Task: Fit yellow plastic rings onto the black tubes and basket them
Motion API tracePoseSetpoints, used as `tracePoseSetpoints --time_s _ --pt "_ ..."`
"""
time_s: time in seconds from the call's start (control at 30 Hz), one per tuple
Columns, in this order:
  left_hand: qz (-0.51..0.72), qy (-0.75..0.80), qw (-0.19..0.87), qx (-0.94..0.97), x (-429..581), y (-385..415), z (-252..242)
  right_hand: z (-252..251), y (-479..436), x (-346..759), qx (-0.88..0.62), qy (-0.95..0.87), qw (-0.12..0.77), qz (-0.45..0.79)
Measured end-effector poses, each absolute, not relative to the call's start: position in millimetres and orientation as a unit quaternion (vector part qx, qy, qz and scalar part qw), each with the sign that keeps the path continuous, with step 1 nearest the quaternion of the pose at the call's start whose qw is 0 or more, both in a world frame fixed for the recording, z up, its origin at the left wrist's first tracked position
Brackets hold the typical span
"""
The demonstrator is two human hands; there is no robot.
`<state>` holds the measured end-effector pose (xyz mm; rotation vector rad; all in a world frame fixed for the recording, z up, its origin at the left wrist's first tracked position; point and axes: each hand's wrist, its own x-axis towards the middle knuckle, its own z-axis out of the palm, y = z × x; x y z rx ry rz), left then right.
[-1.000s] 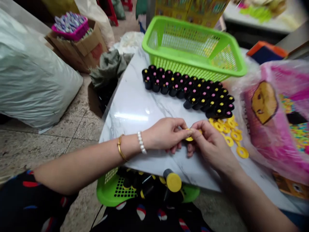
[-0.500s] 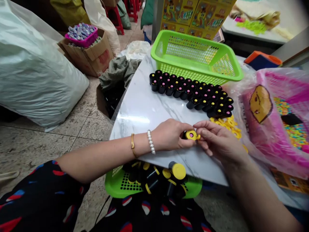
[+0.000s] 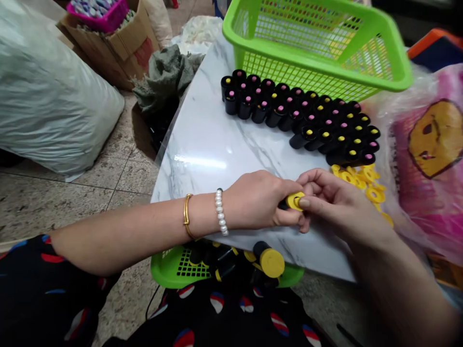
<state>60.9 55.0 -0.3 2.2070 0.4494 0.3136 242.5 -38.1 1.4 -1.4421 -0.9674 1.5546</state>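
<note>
Now, a black cylinder point(image 3: 283, 205) is grasped by the left hand point(image 3: 253, 201), and its yellow ring point(image 3: 295, 201) is pinched by the fingers of the right hand point(image 3: 342, 209), at lower centre of the frame.

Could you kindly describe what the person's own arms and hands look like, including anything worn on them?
Both arms are bare, with no sleeves or gloves. The left forearm wears a slim gold bangle and a bracelet of white pearl beads at the wrist. The right forearm shows no jewellery.
</note>
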Motion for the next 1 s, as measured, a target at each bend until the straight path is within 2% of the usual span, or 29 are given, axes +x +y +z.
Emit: tracePoseSetpoints --time_s 0.17,0.4,0.53,0.63,0.7,0.8,0.9,1.0 --pt "0.119 0.194 0.349 0.909 69 51 -5 3 -35 227 -0.632 -0.432 0.372 0.524" --pt "0.1 0.17 0.314 0.929 38 40 9 8 -96 193 -0.654 -0.462 0.437 0.41" --pt "0.153 0.167 0.332 0.916 -23 -3 7 -5 -149 177 -0.624 -0.634 0.344 0.301" --pt "0.182 0.198 0.315 0.91 -62 -33 -12 -24 -162 171 -0.554 -0.735 0.265 0.287" --pt "0.176 0.248 0.295 0.906 -81 -45 -29 -38 -163 175 -0.518 -0.77 0.246 0.28" --pt "0.157 0.306 0.218 0.913 -104 -57 -52 -57 -173 191 -0.5 -0.81 0.232 0.199" --pt "0.167 0.298 0.133 0.931 -127 -72 -68 -73 -194 208 -0.51 -0.829 0.188 0.132" --pt "0.138 0.262 0.129 0.946 -140 -84 -79 -89 -197 205 -0.54 -0.821 0.122 0.141"
